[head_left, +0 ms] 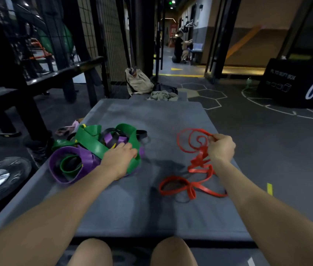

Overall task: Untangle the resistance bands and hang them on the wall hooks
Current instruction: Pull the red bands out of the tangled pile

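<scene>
A tangled heap of wide green (94, 144), purple (86, 158) and black (142, 133) resistance bands lies on the left of a grey mat (144, 208). My left hand (120, 157) rests on the heap with its fingers reaching into the green and purple loops; whether it grips a band is hidden. To the right, thin red bands (192, 179) lie in twisted loops on the mat. My right hand (221, 147) pinches the upper red coil, lifting that end a little. No wall hooks are in view.
A metal weight plate (0, 177) lies on the floor at the left beside a black rack (8, 73). A beige bag (138, 81) and a crumpled cloth (163, 96) lie beyond the mat. A black plyo box (301, 83) stands at the right. A person kneels far down the corridor.
</scene>
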`<state>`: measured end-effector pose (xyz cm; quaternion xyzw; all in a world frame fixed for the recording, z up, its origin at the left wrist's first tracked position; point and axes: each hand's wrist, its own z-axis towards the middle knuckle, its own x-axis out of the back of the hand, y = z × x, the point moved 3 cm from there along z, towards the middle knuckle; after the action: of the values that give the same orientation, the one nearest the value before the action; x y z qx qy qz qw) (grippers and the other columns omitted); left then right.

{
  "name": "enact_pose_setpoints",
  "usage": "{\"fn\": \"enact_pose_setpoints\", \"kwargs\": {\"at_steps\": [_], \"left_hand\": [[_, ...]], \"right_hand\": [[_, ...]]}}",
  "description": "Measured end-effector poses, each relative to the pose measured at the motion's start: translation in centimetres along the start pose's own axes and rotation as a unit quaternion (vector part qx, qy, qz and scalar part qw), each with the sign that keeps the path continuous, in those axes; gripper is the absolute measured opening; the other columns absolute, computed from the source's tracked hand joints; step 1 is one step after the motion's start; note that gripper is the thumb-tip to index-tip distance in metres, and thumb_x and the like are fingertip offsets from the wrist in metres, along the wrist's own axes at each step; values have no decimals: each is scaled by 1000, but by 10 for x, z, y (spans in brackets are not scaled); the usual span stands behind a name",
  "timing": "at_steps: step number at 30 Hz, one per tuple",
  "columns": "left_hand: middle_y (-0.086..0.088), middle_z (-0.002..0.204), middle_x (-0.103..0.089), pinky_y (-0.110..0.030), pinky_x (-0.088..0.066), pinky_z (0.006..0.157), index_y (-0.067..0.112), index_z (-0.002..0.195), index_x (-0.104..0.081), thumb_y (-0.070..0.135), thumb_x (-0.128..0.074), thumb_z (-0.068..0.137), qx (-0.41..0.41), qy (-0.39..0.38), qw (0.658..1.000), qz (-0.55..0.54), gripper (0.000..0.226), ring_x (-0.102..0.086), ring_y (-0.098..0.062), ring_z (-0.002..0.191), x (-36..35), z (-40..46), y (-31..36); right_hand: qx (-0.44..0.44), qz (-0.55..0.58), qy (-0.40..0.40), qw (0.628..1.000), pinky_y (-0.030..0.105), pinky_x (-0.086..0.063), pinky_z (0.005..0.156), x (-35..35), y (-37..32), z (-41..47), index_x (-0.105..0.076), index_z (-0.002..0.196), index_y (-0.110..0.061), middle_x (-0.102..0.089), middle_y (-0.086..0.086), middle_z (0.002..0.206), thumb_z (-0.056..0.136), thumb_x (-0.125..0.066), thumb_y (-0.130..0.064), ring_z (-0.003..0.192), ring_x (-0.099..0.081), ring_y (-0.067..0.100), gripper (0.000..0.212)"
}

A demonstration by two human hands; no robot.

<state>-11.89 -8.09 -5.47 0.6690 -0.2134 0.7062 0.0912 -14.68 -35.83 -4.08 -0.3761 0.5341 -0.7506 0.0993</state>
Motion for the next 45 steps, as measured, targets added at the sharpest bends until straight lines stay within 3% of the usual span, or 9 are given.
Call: {"fn": "enact_pose_setpoints", "kwargs": {"at_steps": [5,8,10,13,16,19,29,39,45], "left_hand": [[-2,127,-45,-36,-39,98,24,127,-44,37,-75,71,-24,-5,1000,-19,66,-42,-22,124,-5,18,35],[-2,128,-47,-37,-38,99,24,125,-46,41,-70,75,-45,12,997,-56,58,-43,-22,124,-9,28,55],[-1,129,-47,-36,-37,99,25,125,-46,40,-69,76,-50,15,995,-80,56,-43,-21,124,-14,32,64],[0,128,-47,-36,-38,100,25,125,-47,38,-69,77,-59,10,991,-117,54,-44,-21,124,-20,36,73],[2,128,-46,-36,-41,99,25,124,-48,38,-69,78,-68,-4,987,-146,52,-45,-20,123,-27,36,78],[3,128,-46,-36,-43,96,26,123,-48,38,-68,79,-59,-12,986,-157,50,-46,-19,122,-32,37,75],[1,117,-53,-36,-44,96,23,113,-58,31,-69,79,-29,10,967,-252,37,-55,-18,112,-36,72,67],[-6,125,-55,-33,-41,100,14,119,-56,23,-72,77,-3,82,929,-360,46,-53,-23,116,2,193,51],[-7,128,-49,-33,-38,103,15,123,-52,26,-70,79,-6,88,934,-346,48,-48,-23,121,-1,275,43]], "right_hand": [[126,-143,-103,976,35,-49,85,-1,25,-6,-73,100,-16,-71,14,101,85,-60,-16,101,-63,34,20],[218,-227,-230,921,33,-46,77,-2,43,-11,-73,96,-14,-70,13,93,84,-60,-28,94,-64,31,22],[267,-253,-339,866,35,-44,74,-6,53,-20,-70,94,-13,-65,15,87,72,-56,-56,86,-62,32,50],[266,-343,-417,798,34,-33,104,-14,72,-30,-44,135,-20,-47,12,129,54,-69,-67,124,-41,30,97],[239,-372,-396,805,41,-13,117,-25,83,-34,-9,150,-24,-11,14,154,57,-81,-52,144,-6,34,121],[212,-392,-374,813,46,-16,115,-35,80,-33,-1,150,-23,-9,16,155,61,-78,-44,145,-5,35,119],[234,-418,-295,827,36,-48,79,-61,59,4,-56,106,-11,-63,14,113,76,-66,-34,105,-60,34,39],[255,-290,-150,910,31,-41,59,-93,-23,127,-65,92,-5,-67,15,91,75,-65,-18,87,-63,35,22],[299,-304,-58,902,37,-41,73,-139,-40,201,-60,101,-7,-61,12,107,80,-64,-20,108,-53,32,25]]}}
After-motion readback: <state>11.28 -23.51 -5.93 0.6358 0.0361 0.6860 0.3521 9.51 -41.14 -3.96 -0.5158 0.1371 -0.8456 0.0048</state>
